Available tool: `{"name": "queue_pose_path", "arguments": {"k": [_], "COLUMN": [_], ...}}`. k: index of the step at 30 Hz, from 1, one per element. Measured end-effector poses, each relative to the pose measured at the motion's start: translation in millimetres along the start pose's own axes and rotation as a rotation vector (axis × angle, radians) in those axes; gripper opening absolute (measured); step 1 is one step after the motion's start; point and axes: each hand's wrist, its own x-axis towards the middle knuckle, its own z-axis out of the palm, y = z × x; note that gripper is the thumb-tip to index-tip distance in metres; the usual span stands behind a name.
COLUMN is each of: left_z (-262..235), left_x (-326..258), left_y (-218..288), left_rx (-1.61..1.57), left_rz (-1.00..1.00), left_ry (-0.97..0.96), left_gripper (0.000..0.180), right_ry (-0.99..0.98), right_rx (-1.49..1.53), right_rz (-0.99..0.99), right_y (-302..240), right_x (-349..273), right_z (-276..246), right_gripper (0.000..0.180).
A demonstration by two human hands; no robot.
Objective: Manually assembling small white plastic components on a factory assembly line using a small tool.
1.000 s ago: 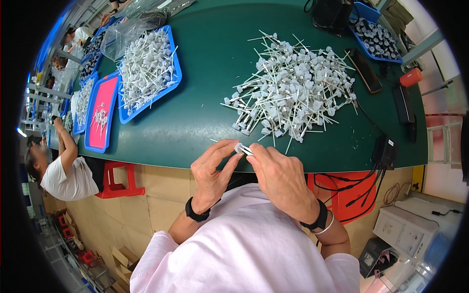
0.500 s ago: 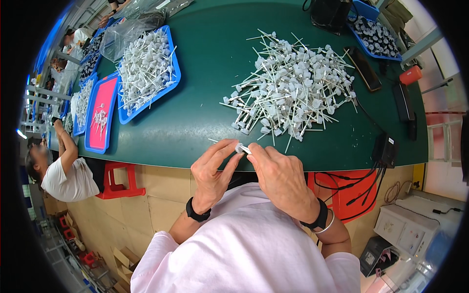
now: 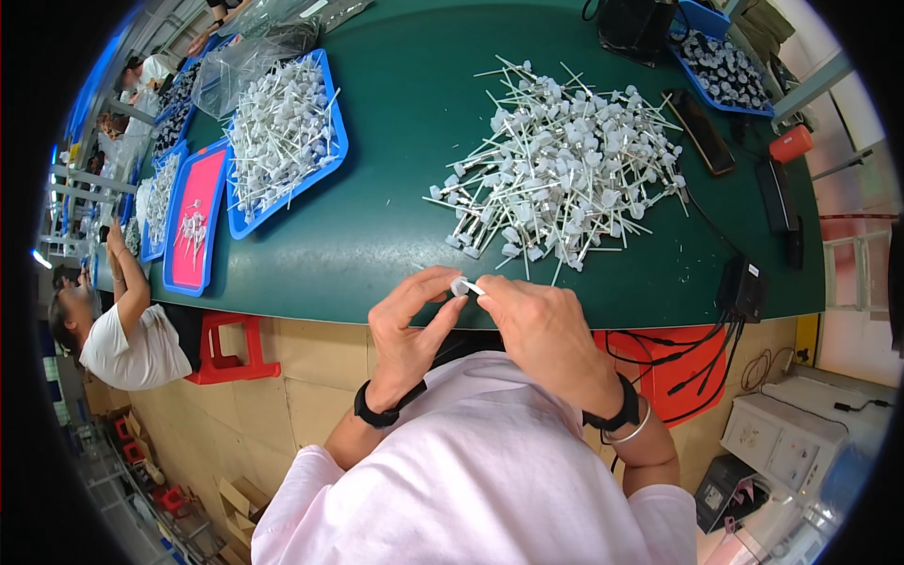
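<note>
Between my two hands, close to the table's near edge, is a small part with a translucent whitish cap (image 3: 460, 286) and a thin white stem (image 3: 476, 289). The thumb and fingers of my left hand (image 3: 405, 325) pinch the cap. My right hand (image 3: 541, 325) is closed on the stem, and its fingers cover the stem's far end. A large loose pile of similar white capped stems (image 3: 574, 165) lies on the green table (image 3: 395, 188) just beyond my hands.
Left, a blue tray (image 3: 340, 141) holds more such parts, beside a pink-lined tray (image 3: 196, 259) with several. A phone (image 3: 702, 132), a black box with cables (image 3: 742, 290) and another blue tray (image 3: 770, 108) are at right. A co-worker (image 3: 137, 339) sits far left near a red stool (image 3: 235, 348).
My hands stay nearly in place; the cap has turned slightly between my left fingers, and my right hand has shifted a little. The co-worker's raised hand has moved slightly.
</note>
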Motion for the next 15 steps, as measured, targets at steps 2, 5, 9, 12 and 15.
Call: {"name": "queue_pose_path", "arguments": {"k": [2,5,9,12,15], "left_z": [-2.5,-3.2,-4.1,-4.2,-3.9], "left_x": [0.1,2.5,3.5,2.7,2.7], "left_y": [-3.3,-1.7,0.0,-2.3,-3.3], "left_rx": [-0.159,-0.271,-0.380,-0.403,-0.407], "left_rz": [-0.079,-0.116,-0.194,-0.209,-0.204], "left_ry": [-0.044,-0.057,-0.082,-0.089,-0.081], "left_gripper": [0.027,0.030,0.028,0.028,0.029], "right_ry": [-0.056,-0.140,-0.300,-0.367,-0.451], "right_rx": [0.161,0.461,0.702,0.828,0.921], "right_rz": [0.043,0.197,0.306,0.302,0.376], "right_y": [6.7,12.6,26.2,27.9,25.8], "right_x": [2.8,6.3,7.3,9.6,12.9], "right_z": [-3.7,-6.3,-3.1,-5.8,-10.0], "right_gripper": [0.015,0.017,0.023,0.028,0.030]}}
